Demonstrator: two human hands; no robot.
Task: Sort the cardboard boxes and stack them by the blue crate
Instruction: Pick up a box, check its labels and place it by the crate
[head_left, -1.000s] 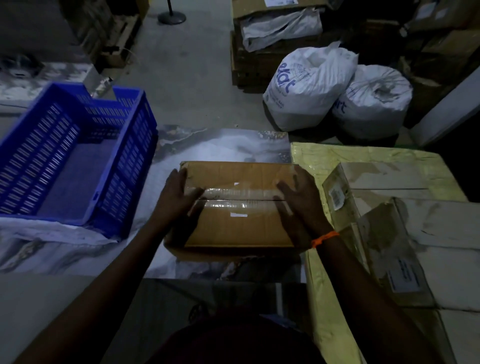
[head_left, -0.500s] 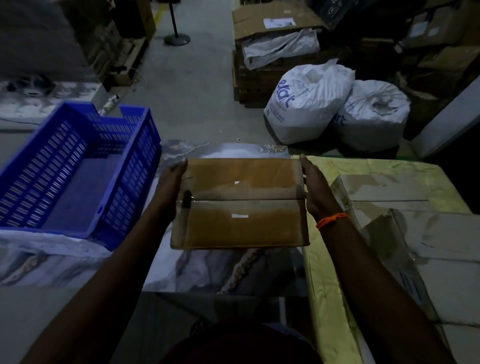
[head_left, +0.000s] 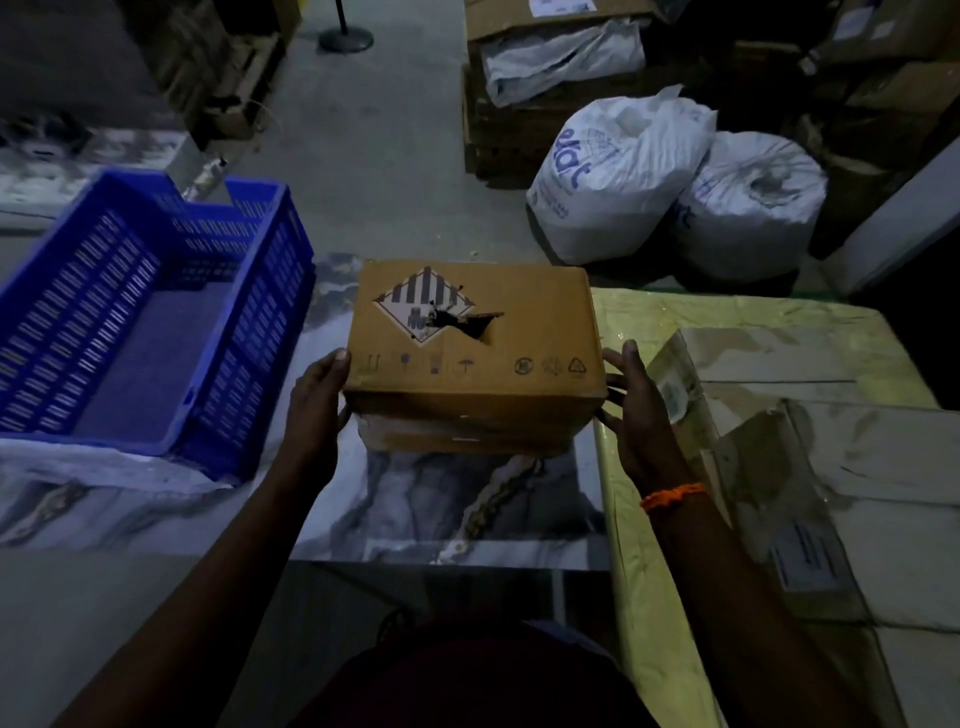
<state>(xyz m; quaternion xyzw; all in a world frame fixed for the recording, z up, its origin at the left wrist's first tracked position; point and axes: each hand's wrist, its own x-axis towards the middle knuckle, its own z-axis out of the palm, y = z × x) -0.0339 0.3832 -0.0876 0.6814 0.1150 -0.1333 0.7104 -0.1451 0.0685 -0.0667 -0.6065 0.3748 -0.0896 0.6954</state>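
I hold a brown cardboard box (head_left: 472, 338) between both hands, just above the marbled tabletop (head_left: 415, 504). Its upper face shows a striped diamond label with a torn hole beside it and a row of handling symbols. My left hand (head_left: 317, 400) grips the box's left end, thumb on the top edge. My right hand (head_left: 636, 415), with an orange wrist band, grips the right end, fingers curling under it. The blue slotted crate (head_left: 249, 322) stands to the left of the box, with nothing in it.
Several pale, plastic-wrapped boxes (head_left: 831, 441) lie on the yellow-covered table (head_left: 649, 545) at my right. Two white sacks (head_left: 618, 176) sit on the floor beyond the tables. Cartons (head_left: 550, 31) and a stanchion base (head_left: 345, 39) stand farther back.
The box has been lifted off the table and tipped over. The taped face has turned away and the labelled, torn face now points up. Both hands shifted to its ends.
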